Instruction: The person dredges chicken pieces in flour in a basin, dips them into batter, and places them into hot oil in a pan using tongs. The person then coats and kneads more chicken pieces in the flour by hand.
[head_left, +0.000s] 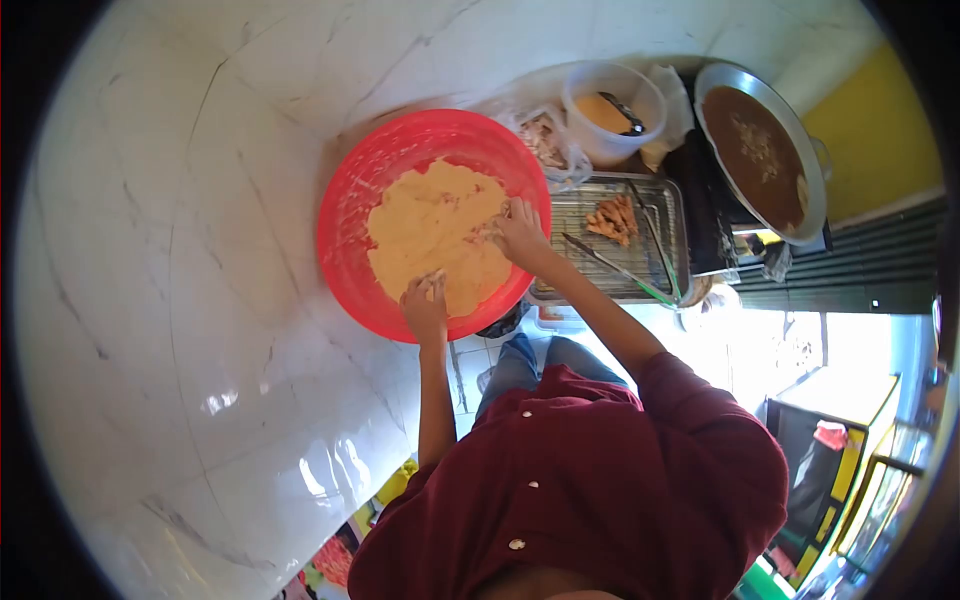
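A red basin (345,290) holds a broad bed of pale yellow flour-like powder (430,220) with a few pinkish bits showing in it. My left hand (425,305) is at the near side of the powder, fingers curled and caked with it. On the right side, my right hand (520,235) reaches over the rim with its fingers bent into the powder, beside some pinkish bits. Both sets of fingertips are partly covered, so what they grip cannot be made out.
Right of the basin, a wire-racked metal tray (570,290) carries fried pieces (613,220) and tongs (620,268). Behind it are a plastic bag (548,145) and a tub (640,85) of orange-yellow contents. A large pan (735,110) of brown oil sits on a stove at far right.
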### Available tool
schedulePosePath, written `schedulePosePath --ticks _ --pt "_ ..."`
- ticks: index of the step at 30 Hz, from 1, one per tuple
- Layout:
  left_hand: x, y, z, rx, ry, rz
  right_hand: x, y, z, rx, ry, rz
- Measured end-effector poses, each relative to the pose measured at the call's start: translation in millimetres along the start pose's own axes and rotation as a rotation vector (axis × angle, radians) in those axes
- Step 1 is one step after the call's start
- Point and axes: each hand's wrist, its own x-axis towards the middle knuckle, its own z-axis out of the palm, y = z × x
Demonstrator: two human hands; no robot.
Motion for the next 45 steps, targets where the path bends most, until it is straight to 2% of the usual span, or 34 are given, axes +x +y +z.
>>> schedulePosePath --ticks 2,3,5,6,7,9,10,11,12,13,14,17,19,20,22,23,24,25,27,31,33,35,37,39,40,42,44,45 --pt "-4.9 23.7 -0.8 -0.321 0.261 0.109 -17.0 5.1 -16.6 0.041 0.111 -0.004" --pt "-5.9 37.6 0.8 -0.321 0.235 0.132 -25.0 6.1 -25.9 0.096 0.206 -0.040" --pt "-14.5 68.9 10.4 -0.346 0.208 0.313 -42.0 6.0 -56.2 0.138 0.204 0.029" --pt "-19.5 84.3 17.3 -0.346 0.185 0.324 -51.8 11.5 -68.2 0.191 0.187 0.071" --pt "-24.6 100.2 25.8 -0.359 0.115 0.436 -64.9 26.3 -71.9 0.186 0.195 0.091" --pt "-33.1 125.2 49.2 -0.373 -0.027 0.638 -97.7 67.7 -71.5 0.228 0.163 0.325" --pt "-36.1 134.3 62.5 -0.373 -0.097 0.731 -114.3 89.9 -69.8 0.225 0.166 0.330" --pt "-40.4 141.3 77.8 -0.375 -0.100 0.732 -131.8 112.6 -67.7 0.085 0.173 0.385" --pt "-44.4 146.5 95.6 -0.328 -0.192 0.737 -144.0 129.0 -71.5 -0.056 0.177 0.437" --pt "-47.3 150.2 111.4 -0.281 -0.282 0.738 -152.5 137.2 -80.6 -0.058 0.173 0.436" --pt "-48.7 151.2 125.0 -0.132 -0.279 0.828 -163.1 143.2 -88.1 -0.131 0.159 0.440" --pt "-59.1 139.9 172.1 0.051 -0.302 0.852 -182.7 161.3 -105.3 -0.259 0.045 0.441" --pt "-67.4 138.7 185.1 0.082 -0.348 0.840 -190.8 176.9 -102.8 -0.237 0.012 0.542" --pt "-73.4 138.2 191.6 0.051 -0.353 0.795 -193.4 185.5 -100.2 -0.228 -0.063 0.524" --pt "-77.4 140.6 207.4 0.016 -0.344 0.757 -195.8 197.4 -99.5 -0.160 -0.051 0.535" --pt "-78.6 137.1 216.0 -0.083 -0.355 0.685 -197.9 200.7 -98.9 -0.087 -0.046 0.556" --pt "-81.0 138.7 218.7 -0.179 -0.367 0.610 -197.4 198.9 -102.6 -0.149 -0.052 0.575" --pt "-82.9 140.5 221.4 -0.177 -0.361 0.608 -199.4 201.2 -105.1 -0.147 -0.053 0.568" --pt "-83.1 146.3 226.9 -0.262 -0.365 0.395 -202.0 207.2 -110.8 -0.080 -0.126 0.582" --pt "-79.8 155.6 239.1 -0.278 -0.283 0.382 -215.9 216.8 -111.0 -0.070 -0.159 0.515" --pt "-81.0 159.4 249.6 -0.286 -0.228 0.363 -216.6 216.9 -114.3 0.069 -0.062 0.480" --pt "-84.0 160.9 262.4 -0.414 -0.078 0.294 -216.3 211.0 -122.5 0.084 -0.061 0.474" --pt "-90.2 177.7 260.2 -0.507 -0.073 0.239 -214.1 206.1 -128.9 0.134 -0.138 0.544" --pt "-95.1 182.9 270.4 -0.710 -0.126 0.176 -213.4 205.6 -131.8 0.129 -0.127 0.502" --pt "-106.6 203.0 265.4 -0.883 -0.184 -0.031 -211.5 202.6 -137.1 0.177 -0.125 0.509" --pt "-112.4 214.7 270.0 -0.929 -0.221 -0.086 -213.8 196.4 -144.7 0.230 -0.134 0.503" --pt "-99.7 201.7 290.7 -0.998 -0.371 -0.181 -214.6 193.3 -148.6 0.227 0.015 0.443" --pt "-97.5 203.4 291.9 -0.997 -0.361 -0.180 -213.7 187.9 -156.5 0.231 0.013 0.435"
